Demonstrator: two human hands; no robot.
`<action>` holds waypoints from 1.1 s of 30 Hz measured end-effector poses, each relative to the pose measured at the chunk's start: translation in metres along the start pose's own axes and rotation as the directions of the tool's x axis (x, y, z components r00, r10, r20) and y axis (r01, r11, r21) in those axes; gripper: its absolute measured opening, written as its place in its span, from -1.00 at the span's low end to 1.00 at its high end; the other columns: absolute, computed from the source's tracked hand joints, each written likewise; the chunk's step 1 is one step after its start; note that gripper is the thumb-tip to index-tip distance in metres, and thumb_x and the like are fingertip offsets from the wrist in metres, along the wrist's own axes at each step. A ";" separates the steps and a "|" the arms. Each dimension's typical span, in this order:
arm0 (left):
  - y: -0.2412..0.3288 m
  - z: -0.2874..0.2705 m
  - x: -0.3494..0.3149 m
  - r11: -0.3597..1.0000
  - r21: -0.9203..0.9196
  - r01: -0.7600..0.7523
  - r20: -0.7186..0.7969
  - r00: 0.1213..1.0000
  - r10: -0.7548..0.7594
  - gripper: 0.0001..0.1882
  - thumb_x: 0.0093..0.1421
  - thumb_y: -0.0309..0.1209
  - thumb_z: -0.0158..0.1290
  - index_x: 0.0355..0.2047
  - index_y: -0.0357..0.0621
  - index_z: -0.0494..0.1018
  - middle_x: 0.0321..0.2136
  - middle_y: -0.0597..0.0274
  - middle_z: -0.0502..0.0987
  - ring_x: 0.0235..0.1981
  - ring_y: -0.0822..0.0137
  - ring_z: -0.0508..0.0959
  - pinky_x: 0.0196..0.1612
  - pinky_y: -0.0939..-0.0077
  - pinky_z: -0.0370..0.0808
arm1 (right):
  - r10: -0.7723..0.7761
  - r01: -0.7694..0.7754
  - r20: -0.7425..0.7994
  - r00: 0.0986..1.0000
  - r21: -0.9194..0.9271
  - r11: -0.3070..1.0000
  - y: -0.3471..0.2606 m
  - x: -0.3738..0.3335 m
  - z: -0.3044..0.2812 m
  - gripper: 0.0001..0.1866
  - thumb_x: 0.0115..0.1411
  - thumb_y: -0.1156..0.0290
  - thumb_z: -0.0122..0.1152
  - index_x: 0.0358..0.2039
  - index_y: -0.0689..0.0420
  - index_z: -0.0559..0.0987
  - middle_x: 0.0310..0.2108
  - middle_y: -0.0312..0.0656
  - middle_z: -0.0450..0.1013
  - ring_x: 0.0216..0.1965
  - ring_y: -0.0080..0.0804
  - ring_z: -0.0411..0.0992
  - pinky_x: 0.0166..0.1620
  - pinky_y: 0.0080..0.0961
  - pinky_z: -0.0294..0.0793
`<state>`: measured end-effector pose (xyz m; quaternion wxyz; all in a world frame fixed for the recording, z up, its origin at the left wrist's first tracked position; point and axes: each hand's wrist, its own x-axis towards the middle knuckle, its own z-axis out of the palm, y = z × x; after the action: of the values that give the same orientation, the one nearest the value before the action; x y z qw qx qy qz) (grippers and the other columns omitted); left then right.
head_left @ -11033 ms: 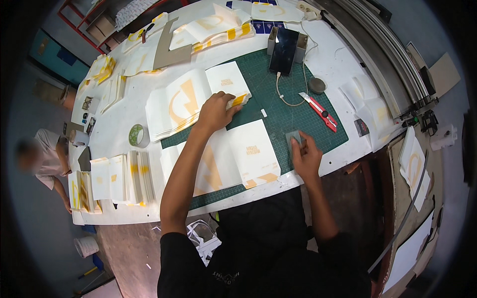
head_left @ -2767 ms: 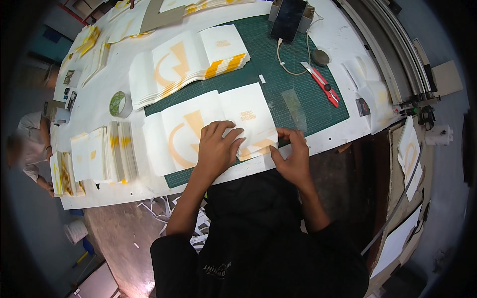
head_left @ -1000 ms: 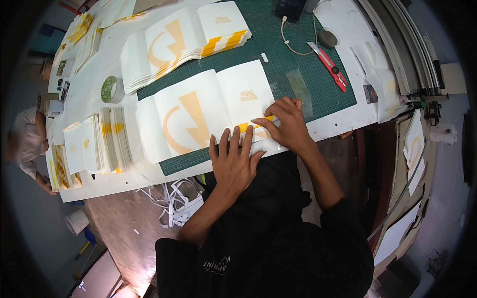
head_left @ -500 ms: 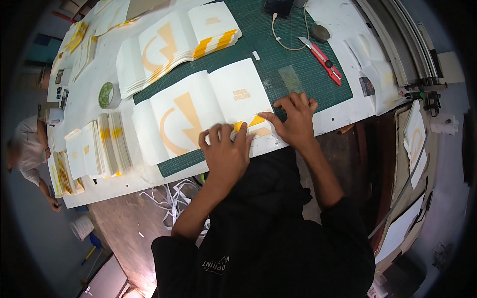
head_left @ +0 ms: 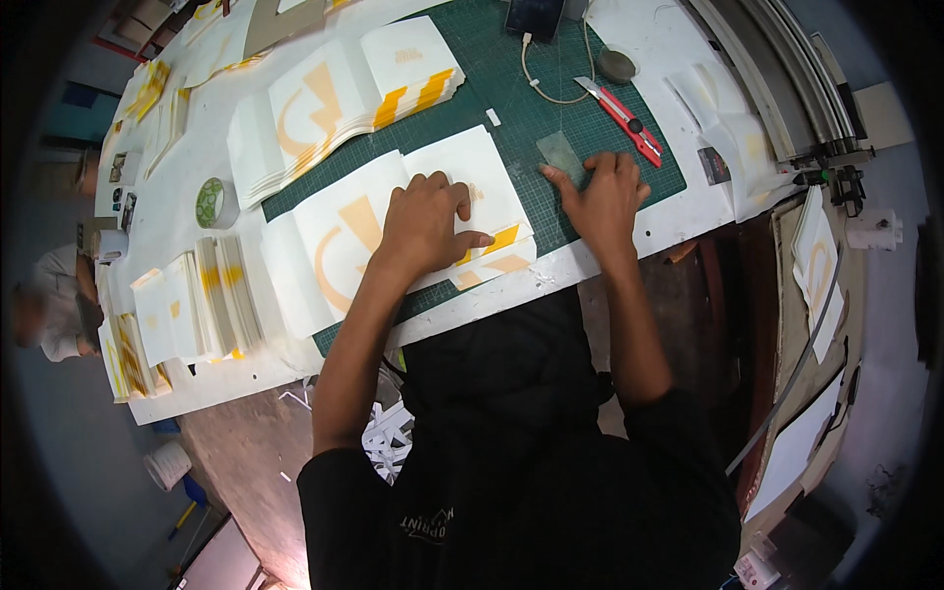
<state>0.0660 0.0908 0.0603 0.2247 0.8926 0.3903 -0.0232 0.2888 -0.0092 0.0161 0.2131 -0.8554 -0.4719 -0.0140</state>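
Observation:
A creased white sheet [head_left: 310, 221] with a large pale-orange printed figure lies across the green cutting mat [head_left: 536, 211]. My left hand [head_left: 421, 226] rests on its right panel. The fingers are bent and the thumb stretches apart from them, beside a yellow strip [head_left: 501, 239] at the near edge. Nothing shows in its grasp. To the right, my right hand [head_left: 602, 202] is over the mat, off the sheet, with thumb and fingers apart and nothing held. The thumb tip is by a small clear plastic piece [head_left: 559, 150]. A red utility knife [head_left: 629, 123] lies beyond that hand.
A stack of similar printed sheets [head_left: 339, 98] lies at the mat's far side. More folded stacks [head_left: 169, 303] and a tape roll [head_left: 214, 203] are on the left. A dark device [head_left: 534, 16] with a cable lies at the back. Another person [head_left: 61, 295] is at far left.
My left hand has moved from the sheet's near edge farther onto the sheet. My right hand has left the near edge and moved right and away, over the mat.

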 end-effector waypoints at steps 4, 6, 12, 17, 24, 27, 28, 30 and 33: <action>-0.006 -0.004 0.008 0.999 -0.037 -0.015 0.052 0.999 0.017 -0.50 -0.13 -0.02 0.53 -0.40 -0.04 0.53 -0.36 0.18 0.58 -0.19 0.15 0.56 -0.14 0.23 0.45 | 0.065 -0.101 0.236 0.970 0.143 0.985 -0.004 0.008 -0.024 -0.50 0.23 0.14 0.47 -0.07 0.29 0.51 -0.31 0.03 0.54 -0.24 -0.10 0.54 -0.15 -0.09 0.43; -0.006 -0.008 0.011 0.998 -0.067 -0.003 0.092 0.996 0.009 -0.47 -0.15 -0.01 0.53 -0.40 -0.05 0.51 -0.38 0.18 0.58 -0.23 0.14 0.56 -0.19 0.24 0.46 | 0.066 -0.167 0.294 0.954 0.334 0.928 -0.008 -0.002 -0.029 -0.56 0.28 0.26 0.42 -0.02 0.28 0.48 -0.40 0.04 0.56 -0.37 -0.07 0.59 -0.27 -0.17 0.50; -0.009 -0.006 0.014 0.995 -0.084 -0.046 0.068 0.996 0.052 -0.46 -0.18 -0.03 0.55 -0.39 -0.06 0.50 -0.41 0.18 0.57 -0.27 0.15 0.57 -0.21 0.25 0.46 | 0.008 -0.175 0.253 0.967 0.646 0.743 -0.039 -0.105 -0.024 -0.64 0.33 0.42 0.29 0.07 0.22 0.46 -0.47 0.08 0.57 -0.39 0.08 0.65 -0.36 -0.19 0.57; -0.008 -0.005 0.013 0.997 -0.076 -0.028 0.076 0.996 0.034 -0.45 -0.18 -0.03 0.55 -0.39 -0.06 0.49 -0.41 0.19 0.57 -0.28 0.15 0.58 -0.21 0.26 0.46 | 0.024 -0.090 0.142 0.990 0.479 0.873 -0.035 -0.107 -0.017 -0.71 0.30 0.46 0.29 0.00 0.24 0.53 -0.46 0.14 0.60 -0.38 0.10 0.67 -0.35 -0.18 0.65; -0.008 -0.011 0.017 0.997 -0.077 -0.003 0.159 0.987 0.015 -0.41 -0.18 0.05 0.53 -0.37 -0.07 0.50 -0.41 0.14 0.59 -0.27 0.09 0.60 -0.22 0.21 0.46 | -0.124 0.166 -0.131 0.984 0.396 0.903 -0.023 -0.105 -0.019 -0.71 0.23 0.52 0.33 -0.03 0.28 0.60 -0.27 0.07 0.63 -0.33 -0.01 0.67 -0.28 -0.29 0.67; -0.004 -0.018 0.023 1.000 -0.002 0.006 0.196 0.981 -0.006 -0.38 -0.23 0.08 0.55 -0.36 -0.07 0.56 -0.40 0.15 0.68 -0.30 0.12 0.69 -0.27 0.23 0.54 | -0.310 0.344 -0.154 0.938 0.298 0.891 -0.040 -0.117 -0.013 -0.65 0.18 0.59 0.33 0.00 0.28 0.63 -0.16 0.06 0.63 -0.28 -0.12 0.68 -0.28 -0.37 0.67; -0.005 -0.017 0.025 1.000 0.008 0.002 0.200 0.980 -0.003 -0.37 -0.24 0.09 0.55 -0.35 -0.07 0.56 -0.40 0.14 0.69 -0.30 0.12 0.69 -0.26 0.24 0.56 | -0.342 0.368 -0.140 0.929 0.270 0.890 -0.048 -0.120 -0.011 -0.63 0.17 0.60 0.33 0.02 0.28 0.63 -0.16 0.05 0.63 -0.29 -0.15 0.67 -0.29 -0.39 0.67; -0.006 -0.018 0.027 1.000 0.029 -0.009 0.204 0.979 0.003 -0.35 -0.25 0.11 0.55 -0.33 -0.07 0.57 -0.40 0.13 0.69 -0.31 0.11 0.70 -0.26 0.24 0.58 | -0.403 0.419 -0.114 0.908 0.213 0.883 -0.064 -0.125 -0.008 -0.58 0.14 0.62 0.32 0.06 0.28 0.63 -0.15 0.04 0.63 -0.32 -0.22 0.67 -0.30 -0.43 0.66; -0.008 -0.013 0.025 0.999 0.026 -0.032 0.170 0.985 0.027 -0.34 -0.24 0.12 0.54 -0.31 -0.09 0.59 -0.40 0.13 0.70 -0.29 0.10 0.71 -0.23 0.24 0.60 | -0.456 0.465 -0.094 0.885 0.160 0.871 -0.077 -0.139 -0.003 -0.54 0.11 0.59 0.29 0.08 0.28 0.63 -0.09 0.04 0.61 -0.44 -0.32 0.59 -0.37 -0.49 0.62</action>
<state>0.0760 0.1186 0.0634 0.2447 0.8961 0.3561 -0.1010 0.1498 -0.0864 0.0147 0.2916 -0.6952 -0.6554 -0.0451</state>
